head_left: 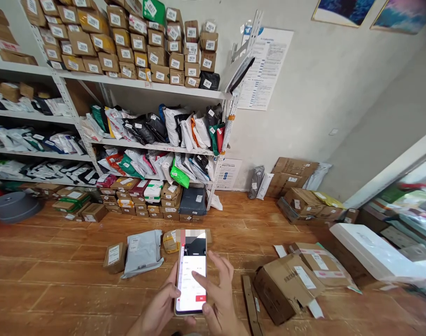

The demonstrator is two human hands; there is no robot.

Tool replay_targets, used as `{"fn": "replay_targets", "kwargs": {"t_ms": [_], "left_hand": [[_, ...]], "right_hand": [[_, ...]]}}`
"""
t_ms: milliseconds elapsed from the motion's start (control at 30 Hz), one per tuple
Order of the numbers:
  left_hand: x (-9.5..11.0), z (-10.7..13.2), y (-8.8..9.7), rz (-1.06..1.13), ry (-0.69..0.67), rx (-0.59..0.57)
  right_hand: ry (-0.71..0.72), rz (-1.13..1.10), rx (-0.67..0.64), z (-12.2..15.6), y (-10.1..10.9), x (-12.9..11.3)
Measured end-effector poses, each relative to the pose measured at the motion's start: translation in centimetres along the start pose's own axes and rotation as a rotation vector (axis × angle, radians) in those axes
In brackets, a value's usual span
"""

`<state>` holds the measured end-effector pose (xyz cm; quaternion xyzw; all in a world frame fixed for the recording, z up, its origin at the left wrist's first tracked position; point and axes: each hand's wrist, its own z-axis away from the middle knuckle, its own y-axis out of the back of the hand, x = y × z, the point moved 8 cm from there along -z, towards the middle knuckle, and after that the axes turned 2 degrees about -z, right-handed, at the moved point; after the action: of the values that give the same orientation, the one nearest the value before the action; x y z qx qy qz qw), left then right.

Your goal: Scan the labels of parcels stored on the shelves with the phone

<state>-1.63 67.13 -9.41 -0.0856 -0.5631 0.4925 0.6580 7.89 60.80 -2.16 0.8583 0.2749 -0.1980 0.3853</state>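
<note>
One carton [160,69] bears a label [160,76] reading 4001, another carton [210,37] 4023.

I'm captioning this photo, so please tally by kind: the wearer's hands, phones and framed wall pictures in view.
Hands: 2 (left hand, right hand)
Phone: 1
Framed pictures: 2, both cut off at top
Total: 5

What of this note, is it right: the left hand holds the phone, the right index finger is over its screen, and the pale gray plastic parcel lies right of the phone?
No: the pale gray plastic parcel lies left of the phone, as the head view shows. The rest stands: the left hand holds the phone, and the right index finger is over its screen.
</note>
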Motion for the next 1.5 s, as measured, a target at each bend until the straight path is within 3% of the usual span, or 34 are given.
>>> {"fn": "replay_targets", "kwargs": {"t_ms": [67,200,400,667,733,867,967,1500], "left_hand": [[0.1,0.0,-0.2,-0.006,0.003,0.011],[0.1,0.0,-0.3,-0.027,0.022,0.017],[-0.1,0.0,-0.1,-0.009,0.041,0.025],[0.1,0.0,-0.1,-0.012,0.007,-0.036],[0.0,0.0,0.0,-0.006,0.006,-0.039],[0.1,0.0,0.4,-0.013,-0.002,-0.019],[0.3,0.0,0.4,-0.006,-0.017,-0.022],[0.4,-0.4,1.4,-0.023,-0.025,0.117]], "right_hand": [[-0.017,-0.003,-0.03,-0.2,-0.1,0.1],[-0.191,0.011,-0.008,-0.5,0.0,1.3],[-0.092,0.026,-0.055,-1.1,-0.6,0.0],[-0.224,-0.038,-0.057,-1.5,-0.9,0.4],[-0.327,-0.201,0.016,-1.3,-0.8,1.2],[-0.728,-0.756,0.088,0.4,-2.8,4.0],[-0.876,-0.871,0.055,1.0,-3.9,4.4],[-0.864,-0.931,0.049,-0.1,-3.9,3.6]]}}
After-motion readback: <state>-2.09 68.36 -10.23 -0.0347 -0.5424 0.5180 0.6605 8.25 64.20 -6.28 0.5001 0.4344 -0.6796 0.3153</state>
